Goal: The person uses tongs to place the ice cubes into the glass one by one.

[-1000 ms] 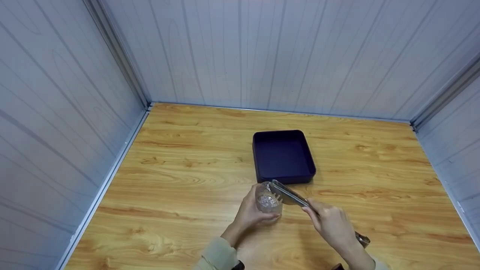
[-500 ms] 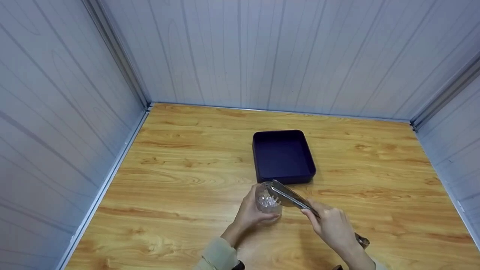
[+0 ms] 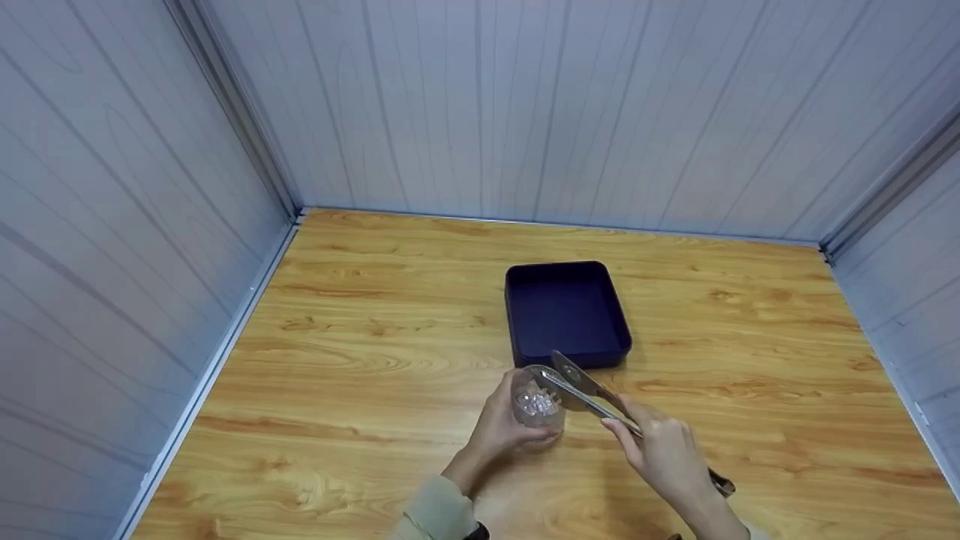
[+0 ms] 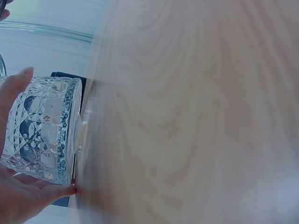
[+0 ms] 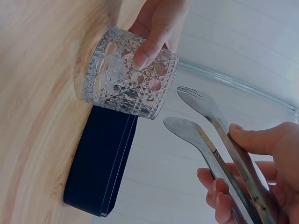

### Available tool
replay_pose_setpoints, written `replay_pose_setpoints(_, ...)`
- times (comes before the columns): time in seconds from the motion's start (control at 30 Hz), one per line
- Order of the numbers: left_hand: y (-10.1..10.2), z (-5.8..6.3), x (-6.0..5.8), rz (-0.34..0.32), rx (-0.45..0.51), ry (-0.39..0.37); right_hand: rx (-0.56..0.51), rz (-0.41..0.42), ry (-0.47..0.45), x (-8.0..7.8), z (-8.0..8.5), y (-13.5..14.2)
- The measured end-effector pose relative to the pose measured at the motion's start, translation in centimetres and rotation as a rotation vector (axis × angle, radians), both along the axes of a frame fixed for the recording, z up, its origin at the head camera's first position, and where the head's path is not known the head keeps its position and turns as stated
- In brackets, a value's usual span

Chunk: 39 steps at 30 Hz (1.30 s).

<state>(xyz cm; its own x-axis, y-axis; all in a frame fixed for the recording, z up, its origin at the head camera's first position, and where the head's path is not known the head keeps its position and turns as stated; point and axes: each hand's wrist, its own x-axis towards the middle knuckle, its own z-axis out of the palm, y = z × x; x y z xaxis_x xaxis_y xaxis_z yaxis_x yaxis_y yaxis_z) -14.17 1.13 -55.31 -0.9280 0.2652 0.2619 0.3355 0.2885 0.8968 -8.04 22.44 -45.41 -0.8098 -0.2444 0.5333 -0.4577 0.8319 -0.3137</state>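
Observation:
A faceted clear glass tumbler (image 4: 39, 126) stands on the table, and my left hand (image 3: 501, 421) grips its side, thumb and fingers round it. Shiny clear pieces like ice cubes (image 3: 536, 403) lie inside, low in the glass. My right hand (image 3: 667, 454) holds metal tongs (image 5: 219, 154), thumb on one arm and fingers on the other. The tongs' arms are spread with nothing between their ends; one end has fork-like prongs. In the right wrist view both ends sit just above the tumbler's rim. From the head view they overlap the rim's right side.
A dark, square, shallow box (image 3: 568, 311) stands right behind the tumbler. Light panelled walls (image 3: 480, 105) enclose the wooden table (image 3: 360, 337) at the back and both sides.
The tongs' arms have spread apart, one end swinging up and away from the tumbler toward the box. My left hand and the tumbler have stayed in place.

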Motion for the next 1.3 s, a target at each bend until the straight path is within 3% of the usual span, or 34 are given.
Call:
replay_pose_setpoints(0.27, 0.1, 0.8, 0.3, -0.03, 0.067, 0.014, -0.055, -0.039, -0.017, -0.2, -0.4, 0.3)
replay_pose_setpoints(0.53, 0.1, -0.1, 0.0, -0.01, 0.016, -0.024, -0.108, -0.09, -0.012, -0.6, -0.9, 0.8)
replay_pose_setpoints(0.8, -0.1, 0.0, 0.1, 0.012, -0.043, 0.012, -0.171, -0.145, -0.032, -1.3, -1.5, 1.5)
replay_pose_setpoints(1.3, 0.0, -0.2, 0.1, -0.007, -0.024, 0.013, -0.244, -0.224, -0.082, -3.3, -3.0, 4.1)
